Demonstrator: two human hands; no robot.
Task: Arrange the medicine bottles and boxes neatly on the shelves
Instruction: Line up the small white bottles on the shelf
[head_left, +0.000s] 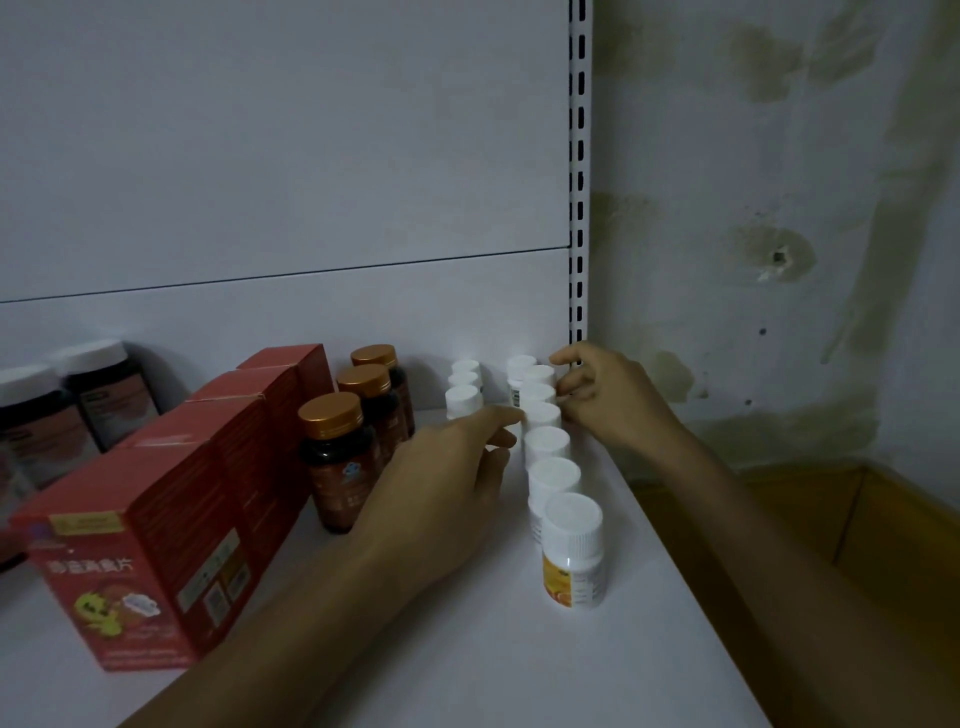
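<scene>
**Medicine bottles (553, 475) in a white-capped row**

Head view: I see the row run front to back along the right edge of the shelf (519, 665), standing upright, with an orange-labelled bottle (571, 553) nearest me. My left hand (447, 467) lies spread, its forefinger touching the row's left side. My right hand (605, 400) sits against the row's right side at the back, fingers bent onto the caps. I cannot tell whether they grip one. A shorter row of white bottles (462, 395), brown gold-capped bottles (335, 457) and red boxes (156, 545) stand to the left.
</scene>
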